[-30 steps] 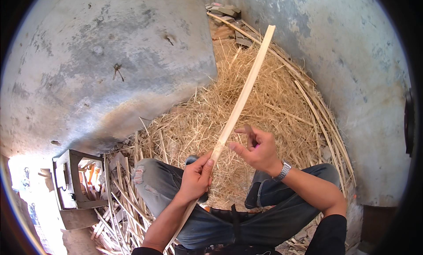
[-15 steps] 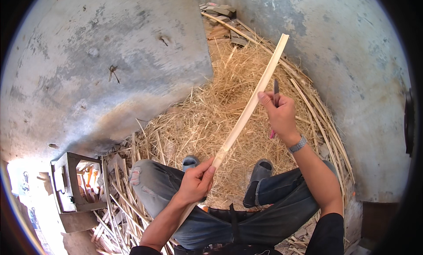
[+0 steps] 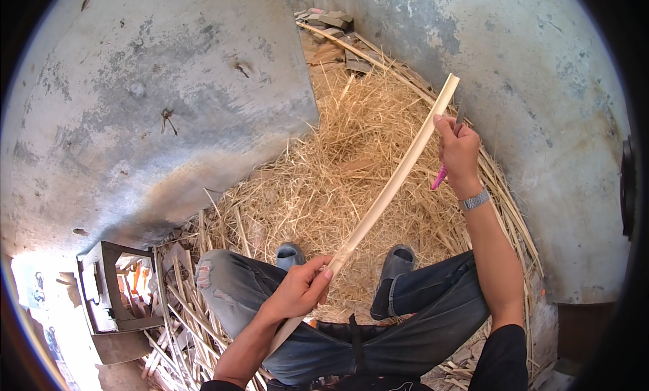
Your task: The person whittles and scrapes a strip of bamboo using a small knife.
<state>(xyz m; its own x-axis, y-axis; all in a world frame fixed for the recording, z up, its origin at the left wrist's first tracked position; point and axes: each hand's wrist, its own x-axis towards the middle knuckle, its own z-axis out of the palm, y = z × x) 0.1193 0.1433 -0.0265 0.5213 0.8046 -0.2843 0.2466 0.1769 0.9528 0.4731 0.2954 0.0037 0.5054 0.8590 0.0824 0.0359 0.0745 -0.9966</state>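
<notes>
A long, pale split-bamboo strip (image 3: 389,188) slants from my lap up toward the far right, its hollow inner side facing up. My left hand (image 3: 302,287) is closed round its lower part, above my left thigh. My right hand (image 3: 460,156) is closed on a knife (image 3: 460,114) with a dark blade pointing away from me. A pink end (image 3: 439,177), apparently the knife's handle, sticks out below the fist. The right thumb and fingertip touch the strip near its far end. Part of the knife is hidden inside the fingers.
Dry shavings (image 3: 358,127) cover the floor around my shoes. Long bamboo strips (image 3: 503,195) curve along the right wall (image 3: 541,114), and more strips (image 3: 182,310) lie at lower left. A dark metal frame (image 3: 122,289) stands left of my knee. Grey bricks or slabs (image 3: 331,19) are piled at the back.
My right hand, with the knife, has moved right and slightly farther along the strip. The strip's far end has swung right and down; my left hand has barely moved.
</notes>
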